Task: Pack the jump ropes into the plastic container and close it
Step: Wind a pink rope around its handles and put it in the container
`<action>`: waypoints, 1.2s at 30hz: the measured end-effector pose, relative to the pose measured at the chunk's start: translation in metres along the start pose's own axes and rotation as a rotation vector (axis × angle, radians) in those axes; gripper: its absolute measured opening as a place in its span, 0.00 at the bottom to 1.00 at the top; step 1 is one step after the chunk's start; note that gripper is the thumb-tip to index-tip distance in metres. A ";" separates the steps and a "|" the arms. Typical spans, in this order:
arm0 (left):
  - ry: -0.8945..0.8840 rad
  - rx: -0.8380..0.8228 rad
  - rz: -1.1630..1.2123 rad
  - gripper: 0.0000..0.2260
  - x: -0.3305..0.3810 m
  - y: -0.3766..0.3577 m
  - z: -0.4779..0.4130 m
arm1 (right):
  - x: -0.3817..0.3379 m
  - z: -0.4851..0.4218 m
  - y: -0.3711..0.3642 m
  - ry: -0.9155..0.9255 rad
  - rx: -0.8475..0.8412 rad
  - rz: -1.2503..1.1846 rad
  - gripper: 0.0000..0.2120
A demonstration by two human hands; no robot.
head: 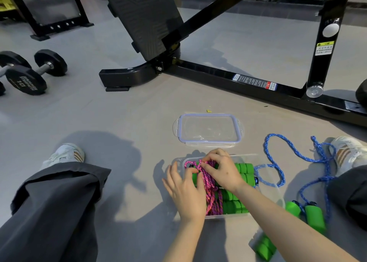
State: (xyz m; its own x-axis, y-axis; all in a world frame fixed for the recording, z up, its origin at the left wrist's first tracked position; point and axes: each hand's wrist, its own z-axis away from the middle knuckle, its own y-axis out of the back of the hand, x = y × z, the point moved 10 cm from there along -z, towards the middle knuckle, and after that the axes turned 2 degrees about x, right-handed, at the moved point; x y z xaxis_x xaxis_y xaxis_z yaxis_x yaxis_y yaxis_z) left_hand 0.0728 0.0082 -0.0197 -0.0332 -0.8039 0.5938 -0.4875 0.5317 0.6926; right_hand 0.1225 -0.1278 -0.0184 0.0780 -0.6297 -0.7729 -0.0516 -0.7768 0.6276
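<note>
A clear plastic container [277, 191] sits open on the floor in front of me. Inside it lies a pink jump rope [211, 194] with green foam handles [231, 202]. My right hand [220, 169] presses on the pink cord at the container's far end, fingers curled over it. My left hand [184, 190] rests against the container's left side, its fingers touching the cord. A blue jump rope [276, 160] trails over the container's right edge onto the floor, its green handles [309, 214] lying to the right. The clear lid [208, 129] with a blue seal lies just beyond the container.
A black gym machine frame [238, 79] crosses the floor behind the lid. Dumbbells [29, 71] lie at far left. My legs in dark trousers and white shoes [67, 154] flank the work area. Another green handle [265, 247] lies near my right forearm.
</note>
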 end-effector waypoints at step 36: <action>0.111 0.012 0.224 0.07 -0.008 -0.004 -0.004 | 0.001 0.003 -0.001 -0.046 -0.066 -0.066 0.06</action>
State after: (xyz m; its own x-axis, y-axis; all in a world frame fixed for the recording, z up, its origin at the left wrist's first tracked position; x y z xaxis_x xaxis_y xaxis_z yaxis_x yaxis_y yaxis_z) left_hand 0.0786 0.0139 -0.0255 -0.0460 -0.6322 0.7734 -0.4889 0.6894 0.5345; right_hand 0.1199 -0.1282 -0.0199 0.0328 -0.5781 -0.8153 0.0182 -0.8153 0.5788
